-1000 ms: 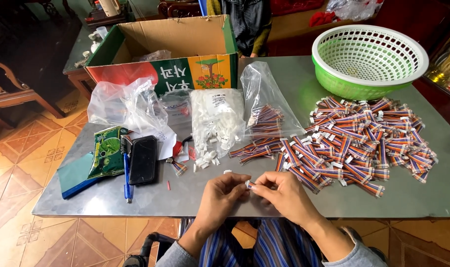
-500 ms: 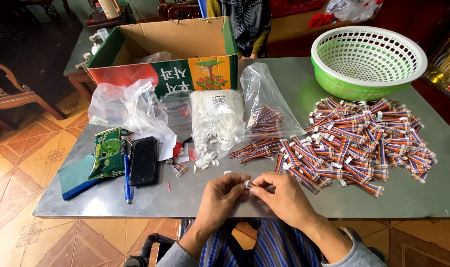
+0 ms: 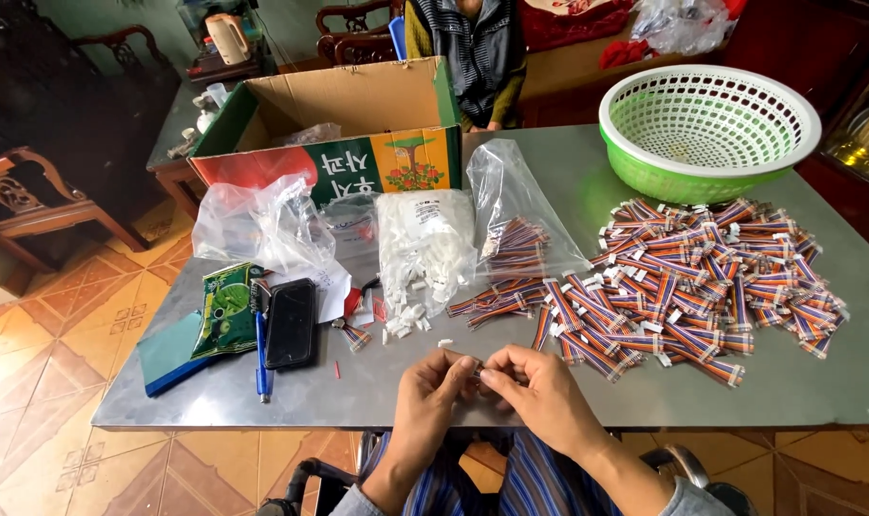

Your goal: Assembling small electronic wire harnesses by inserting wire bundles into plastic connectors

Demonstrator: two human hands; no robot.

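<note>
My left hand [image 3: 432, 394] and my right hand [image 3: 535, 390] meet fingertip to fingertip at the near edge of the metal table [image 3: 797, 382]. Between them they pinch a small piece, mostly hidden by the fingers; it looks like a short striped wire bundle. A big heap of such multicoloured wire bundles with white plugs [image 3: 702, 277] lies to the right. A clear bag of small white plastic connectors [image 3: 423, 239] sits ahead, with loose connectors [image 3: 406, 315] spilled in front of it. Another clear bag [image 3: 515, 229] holds more wire bundles.
A green plastic basket [image 3: 709, 129] stands far right. An open cardboard box [image 3: 343, 134] sits at the back. On the left lie crumpled clear bags [image 3: 257, 225], a black phone [image 3: 291, 323], a blue pen [image 3: 261, 358], a green packet [image 3: 226, 306]. A person [image 3: 468, 53] sits behind the table.
Both hands stay together at the table's near edge; the fingers have shifted slightly around the small piece. Nothing else on the table has moved.
</note>
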